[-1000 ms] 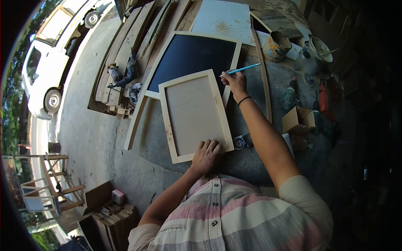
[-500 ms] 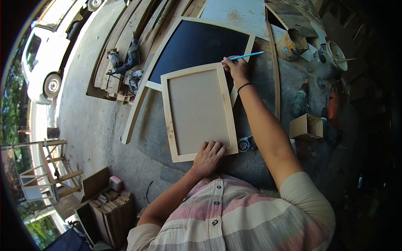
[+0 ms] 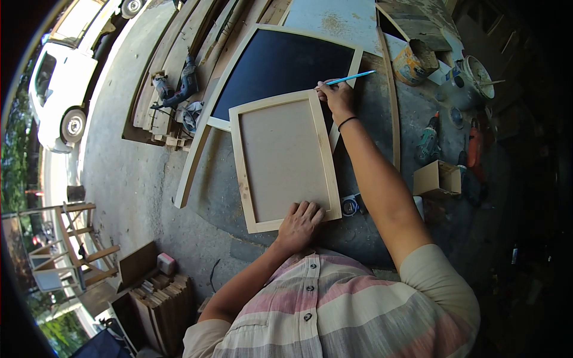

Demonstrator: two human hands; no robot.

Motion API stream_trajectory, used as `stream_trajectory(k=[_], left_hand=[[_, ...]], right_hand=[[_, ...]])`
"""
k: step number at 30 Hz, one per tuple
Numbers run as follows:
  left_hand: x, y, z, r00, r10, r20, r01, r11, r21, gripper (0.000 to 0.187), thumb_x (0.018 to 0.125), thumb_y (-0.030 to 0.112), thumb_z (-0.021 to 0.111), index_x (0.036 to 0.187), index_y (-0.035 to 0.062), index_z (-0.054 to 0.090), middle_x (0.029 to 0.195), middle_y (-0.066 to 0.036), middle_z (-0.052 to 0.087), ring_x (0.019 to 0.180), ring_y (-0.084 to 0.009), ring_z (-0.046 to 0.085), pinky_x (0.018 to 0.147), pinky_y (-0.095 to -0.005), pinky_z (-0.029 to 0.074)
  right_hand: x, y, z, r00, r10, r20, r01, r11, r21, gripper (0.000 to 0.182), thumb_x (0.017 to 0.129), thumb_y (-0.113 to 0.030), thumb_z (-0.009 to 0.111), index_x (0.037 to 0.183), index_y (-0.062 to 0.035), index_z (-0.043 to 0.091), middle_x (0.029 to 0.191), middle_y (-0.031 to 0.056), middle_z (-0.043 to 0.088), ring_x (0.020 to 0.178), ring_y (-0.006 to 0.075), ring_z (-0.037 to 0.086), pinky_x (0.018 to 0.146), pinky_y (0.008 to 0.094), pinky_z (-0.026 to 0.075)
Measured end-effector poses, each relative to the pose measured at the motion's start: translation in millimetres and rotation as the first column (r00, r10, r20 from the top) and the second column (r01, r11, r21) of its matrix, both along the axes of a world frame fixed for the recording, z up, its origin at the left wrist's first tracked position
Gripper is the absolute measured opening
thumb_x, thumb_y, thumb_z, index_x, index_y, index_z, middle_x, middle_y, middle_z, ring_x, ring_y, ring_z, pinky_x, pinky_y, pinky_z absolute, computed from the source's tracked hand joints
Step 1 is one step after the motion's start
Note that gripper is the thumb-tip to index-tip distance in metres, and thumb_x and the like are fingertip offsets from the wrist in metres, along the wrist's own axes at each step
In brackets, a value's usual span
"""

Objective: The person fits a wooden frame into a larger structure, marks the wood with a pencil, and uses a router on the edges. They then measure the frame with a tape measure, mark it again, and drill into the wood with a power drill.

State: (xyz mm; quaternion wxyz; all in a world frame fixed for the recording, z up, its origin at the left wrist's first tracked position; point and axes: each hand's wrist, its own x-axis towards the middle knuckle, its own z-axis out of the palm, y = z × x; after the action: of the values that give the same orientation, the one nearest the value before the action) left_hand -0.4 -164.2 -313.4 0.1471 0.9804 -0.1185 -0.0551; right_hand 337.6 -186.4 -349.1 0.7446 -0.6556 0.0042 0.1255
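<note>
Pressing my left hand (image 3: 300, 227) on small frame's (image 3: 244, 176) near edge, fingers bent, no grasp visible | right hand (image 3: 336, 98): fingers pinching blue pencil (image 3: 352, 77) at frame's far right corner | small frame overlaps dark-panelled frame (image 3: 286, 65); tape measure (image 3: 351, 206) just right

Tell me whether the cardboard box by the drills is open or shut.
Open. The box shows its inner walls through the mouth, with no flap across it.
</note>
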Motion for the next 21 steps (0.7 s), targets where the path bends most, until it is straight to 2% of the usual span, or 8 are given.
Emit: stream_trajectory(k=[5,14,15,16,18,19,20,21], left_hand=[[0.9,-0.5,2.6,1.0,0.002,-0.007,-0.002,1.0,0.01,0.04,0.086,0.018,0.053,0.124,0.0067,0.057,0.118,-0.01,0.057,0.111,-0.0248,0.052,0.096,-0.0379,0.038],[-1.6,-2.2,-2.7,1.0,0.006,0.004,-0.007,0.999,0.034,0.042,0.082,0.017,0.058,0.123,0.0072,0.056,0.116,-0.01,0.057,0.11,-0.0259,0.052,0.095,-0.0391,0.038],[-0.3,-2.5,-2.6,1.0,0.002,0.012,-0.003,0.999,0.041,0.043,0.08,0.018,0.06,0.121,0.0066,0.057,0.117,-0.01,0.057,0.109,-0.0262,0.053,0.093,-0.0401,0.039],[2.3,-4.0,-1.7,0.999,-0.042,0.029,0.041,0.999,0.023,0.043,0.08,0.018,0.06,0.121,0.0066,0.057,0.117,-0.01,0.057,0.109,-0.0262,0.053,0.093,-0.0401,0.039],[1.5,-5.4,0.8,0.999,0.011,0.036,-0.011,1.0,0.002,0.041,0.081,0.017,0.059,0.121,0.006,0.058,0.114,-0.011,0.058,0.107,-0.0263,0.053,0.091,-0.0394,0.04],[1.8,-6.0,0.0,0.999,-0.021,0.046,0.021,1.0,-0.005,0.041,0.081,0.017,0.059,0.121,0.006,0.058,0.114,-0.011,0.058,0.107,-0.0263,0.053,0.091,-0.0394,0.04],[1.6,-6.3,-0.6,0.998,-0.003,0.057,0.003,1.0,-0.011,0.041,0.08,0.017,0.059,0.119,0.0056,0.059,0.114,-0.011,0.058,0.107,-0.0267,0.053,0.091,-0.0398,0.04],[0.9,-6.1,-1.0,0.998,0.019,0.067,-0.018,1.0,-0.014,0.04,0.079,0.018,0.06,0.118,0.0051,0.059,0.115,-0.011,0.058,0.106,-0.0271,0.053,0.09,-0.0403,0.04]], right_hand=[[-5.3,-6.0,-6.1,1.0,-0.001,-0.003,0.001,0.999,-0.038,0.014,0.089,-0.006,0.073,0.093,0.001,0.062,0.078,0.0082,0.07,0.063,0.0124,0.066,0.059,0.0233,0.056],[0.6,-0.5,2.6,0.998,-0.052,-0.029,0.053,0.998,0.044,0.009,0.091,-0.005,0.069,0.092,0.0008,0.062,0.077,0.0076,0.07,0.061,0.012,0.065,0.055,0.0243,0.053],[4.4,-4.8,-1.9,0.998,-0.05,-0.028,0.053,0.989,0.135,0.009,0.091,-0.005,0.07,0.091,-0.0008,0.062,0.077,0.0072,0.07,0.06,0.0114,0.064,0.054,0.0244,0.053],[0.3,-14.8,8.1,0.996,-0.082,0.024,0.077,0.986,0.149,0.014,0.092,-0.012,0.071,0.09,-0.0015,0.061,0.074,0.0056,0.069,0.058,0.0105,0.062,0.054,0.0241,0.052],[-6.6,-52.9,32.1,0.993,-0.11,0.032,0.109,0.993,0.034,0.02,0.093,-0.019,0.07,0.086,-0.0032,0.061,0.071,0.0039,0.067,0.058,0.0094,0.061,0.053,0.0235,0.05],[-4.0,-77.7,24.1,0.988,-0.131,0.081,0.135,0.99,-0.044,0.026,0.093,-0.026,0.069,0.082,-0.0033,0.061,0.067,0.0042,0.066,0.06,0.0115,0.062,0.056,0.0265,0.05],[6.1,-102.8,6.4,0.966,-0.169,0.195,0.213,0.949,-0.233,0.028,0.094,-0.027,0.067,0.081,-0.0026,0.061,0.064,0.0065,0.063,0.06,0.0172,0.063,0.059,0.0316,0.05],[7.3,-133.8,0.2,0.97,-0.157,0.184,0.215,0.91,-0.355,0.03,0.096,-0.03,0.064,0.083,-0.0028,0.062,0.068,0.0083,0.065,0.06,0.0188,0.063,0.059,0.0333,0.051]])
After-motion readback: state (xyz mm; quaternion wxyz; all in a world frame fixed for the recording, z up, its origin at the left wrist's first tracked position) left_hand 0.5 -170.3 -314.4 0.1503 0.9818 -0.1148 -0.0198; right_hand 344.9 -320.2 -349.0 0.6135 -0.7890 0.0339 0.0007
